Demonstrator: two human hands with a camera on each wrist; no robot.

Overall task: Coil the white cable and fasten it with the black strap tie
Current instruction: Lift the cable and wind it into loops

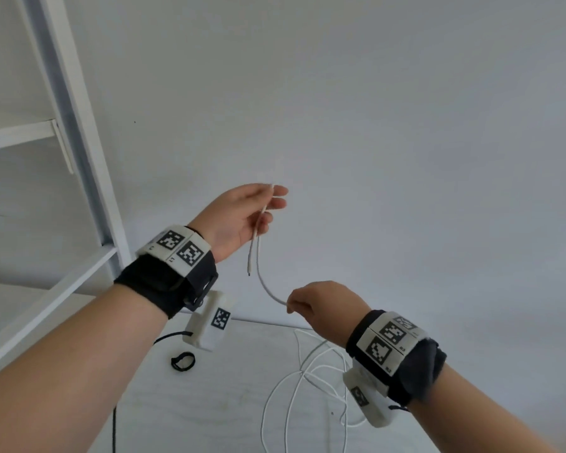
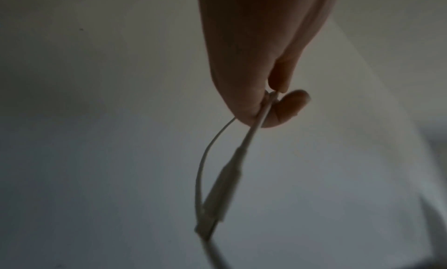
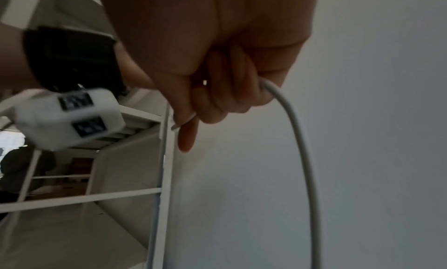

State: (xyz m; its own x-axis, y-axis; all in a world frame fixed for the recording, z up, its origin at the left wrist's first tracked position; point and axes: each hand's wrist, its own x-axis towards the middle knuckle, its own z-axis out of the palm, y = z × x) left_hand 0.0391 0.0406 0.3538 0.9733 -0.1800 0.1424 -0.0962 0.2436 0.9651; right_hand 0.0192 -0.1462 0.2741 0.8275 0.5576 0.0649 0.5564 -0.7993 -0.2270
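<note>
Coiling had only just begun: the white cable [image 1: 264,282] was up in the air in front of you, its plug end dangling from your left hand [image 1: 239,217], which pinched the line between thumb and fingertips [image 2: 288,108] with the first small fold doubled back there. From that pinch the cable sagged in a curve to your right hand [image 1: 321,305], curled in a fist round it, and the rest trailed down in loose loops on the table [image 1: 209,403]. Your next move, as I judged it, was to bring the right hand up and lay a fresh loop into the left pinch without letting the slack tangle. The black strap tie [image 1: 183,361] lay untouched on the table below your left wrist (still within reach). A white shelf frame [image 1: 79,152] stood close on your left and could have snagged a swinging loop.
</note>
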